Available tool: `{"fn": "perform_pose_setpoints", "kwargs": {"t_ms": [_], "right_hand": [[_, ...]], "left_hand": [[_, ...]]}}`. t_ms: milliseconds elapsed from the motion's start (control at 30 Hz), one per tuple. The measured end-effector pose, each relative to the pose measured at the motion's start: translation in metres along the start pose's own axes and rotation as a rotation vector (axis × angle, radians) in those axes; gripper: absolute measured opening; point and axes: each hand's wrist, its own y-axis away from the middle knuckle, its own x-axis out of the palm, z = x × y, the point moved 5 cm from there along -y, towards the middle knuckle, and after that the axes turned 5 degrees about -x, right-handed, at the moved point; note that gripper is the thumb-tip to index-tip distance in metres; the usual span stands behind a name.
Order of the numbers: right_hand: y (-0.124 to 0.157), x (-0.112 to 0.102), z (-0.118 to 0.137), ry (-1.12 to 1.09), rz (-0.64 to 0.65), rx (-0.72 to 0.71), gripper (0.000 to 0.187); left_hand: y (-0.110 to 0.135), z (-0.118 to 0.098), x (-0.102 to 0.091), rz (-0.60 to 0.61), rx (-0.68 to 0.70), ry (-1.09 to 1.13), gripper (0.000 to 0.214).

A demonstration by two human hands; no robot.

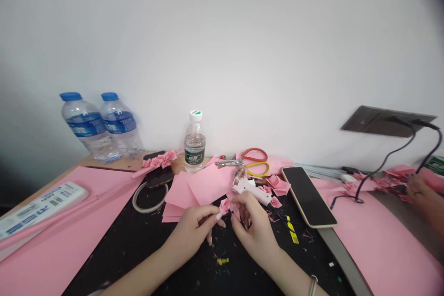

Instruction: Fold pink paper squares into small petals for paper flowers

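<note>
Your left grip point(192, 233) pinched the pale stem of a pink paper rose point(225, 206); your right grip point(251, 229) pressed its petals, above the black mat point(138, 249), just below the glue gun point(249, 189).

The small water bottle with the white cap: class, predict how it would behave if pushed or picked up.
This small water bottle stands tall on a narrow base, so a sideways push would probably tip it, and its round body could then roll. Its thin plastic likely dents under a firm grip.
</note>
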Motion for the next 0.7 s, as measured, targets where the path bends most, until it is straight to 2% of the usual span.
{"fn": "perform_pose_setpoints", "kwargs": {"t_ms": [167,700], "right_hand": [[-0.0017,0.0006,0.0034,0.001,0.025,-0.046,0.020],[-0.0022,0.0002,0.0054,0.001,0.040,-0.055,0.021]], "left_hand": [[0.0012,-0.0016,0.0018,0.029,-0.012,-0.012,0.025],[0.0004,-0.0012,0.0028,0.054,-0.013,0.075,0.024]]}}
